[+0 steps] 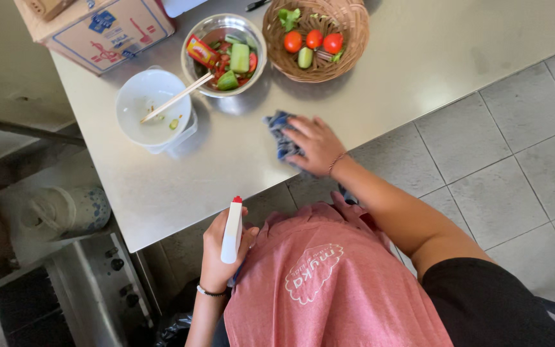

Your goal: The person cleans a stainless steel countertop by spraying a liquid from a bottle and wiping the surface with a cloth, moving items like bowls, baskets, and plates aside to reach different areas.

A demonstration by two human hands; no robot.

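Left hand (pixel 221 247): wrapped around a white spray bottle (pixel 232 230) with a red tip, held upright close to the body, just off the near edge of the steel table (pixel 380 77); dark band on the wrist
Right hand (pixel 315 145): pressed flat, fingers spread, on a blue cloth (pixel 279 133) near the table's front edge; thin bracelet on the wrist
Blue cloth: bunched under the right palm and fingers, one end poking out beyond the fingertips toward the bowls
Spray bottle vs cloth: well apart, bottle off the table edge, cloth up on the tabletop under the other hand
Hands: apart, each closed or pressed on its own thing
Metal bowl (pixel 224 54): beyond the cloth, holding cut cucumber and tomato pieces plus a small red packet
White bowl (pixel 152 107): beside the metal bowl, nearly empty, with wooden chopsticks (pixel 176 97) resting across its rim toward the metal bowl
Wicker basket (pixel 316 37): at the far edge, with three tomatoes, a cucumber piece and greens
Cardboard box (pixel 97 26): on the table's far corner, near the white bowl
Clothing: pink apron over a dark top
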